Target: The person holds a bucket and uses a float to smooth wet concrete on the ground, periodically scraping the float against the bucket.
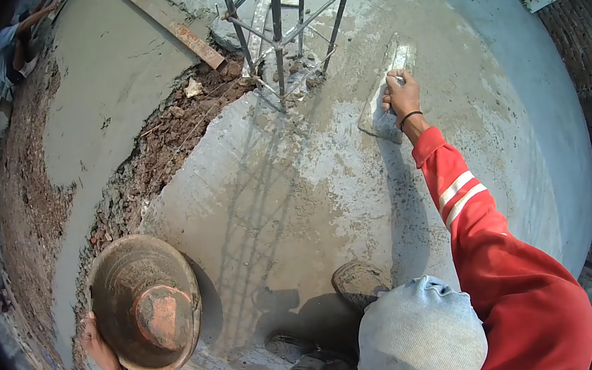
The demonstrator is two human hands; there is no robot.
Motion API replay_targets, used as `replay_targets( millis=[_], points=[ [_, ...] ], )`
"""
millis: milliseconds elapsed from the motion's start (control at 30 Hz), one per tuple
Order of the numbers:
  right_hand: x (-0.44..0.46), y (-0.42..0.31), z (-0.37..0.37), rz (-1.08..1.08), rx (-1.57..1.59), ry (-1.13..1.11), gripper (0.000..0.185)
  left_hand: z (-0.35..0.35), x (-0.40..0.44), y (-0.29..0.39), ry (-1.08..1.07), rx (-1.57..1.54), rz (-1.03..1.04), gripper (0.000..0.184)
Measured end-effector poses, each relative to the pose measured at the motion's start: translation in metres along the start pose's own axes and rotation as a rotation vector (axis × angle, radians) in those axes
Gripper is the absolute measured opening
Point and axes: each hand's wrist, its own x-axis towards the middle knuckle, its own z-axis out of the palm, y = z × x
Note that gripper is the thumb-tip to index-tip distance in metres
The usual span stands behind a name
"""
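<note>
My right hand [402, 94] is closed on the handle of a long plastering trowel [402, 57], whose flat blade lies on the wet cement floor [447, 92]. At lower left, my left hand [95, 343] grips the rim of a round, mud-coloured bucket [115, 311]. The bucket is tilted so that its inside shows, with a worn orange patch [165, 319] at the bottom. Most of the left fingers are hidden behind the bucket wall. My shoe [360, 283] rests on the floor between the two hands.
A cage of steel rebar [278, 35] stands upright at the top centre. A strip of broken earth [157, 139] runs diagonally beside it, with a long wooden board [194, 44] at its end. Another person [10, 50] crouches at upper left. A brick wall [584, 31] lines the right.
</note>
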Motion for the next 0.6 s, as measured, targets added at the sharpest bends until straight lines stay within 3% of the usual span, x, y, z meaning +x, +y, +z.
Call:
replay_targets(
  millis=[167,300,467,600],
  points=[
    [0.004,-0.004,0.033,-0.028,0.084,0.112,0.016,0.009,0.000,0.015,-0.129,-0.046,-0.098,0.039],
    [-0.013,0.008,0.021,0.013,0.113,0.049,0.017,-0.003,0.010,0.003,-0.126,0.048,-0.037,0.039],
    [0.027,-0.006,0.042,-0.009,0.108,0.015,0.017,0.007,-0.003,0.014,-0.111,-0.054,-0.073,0.040],
    [0.007,-0.006,0.036,-0.005,-0.009,0.018,0.017,0.001,-0.002,0.005,-0.087,-0.059,-0.065,0.041]
  ],
)
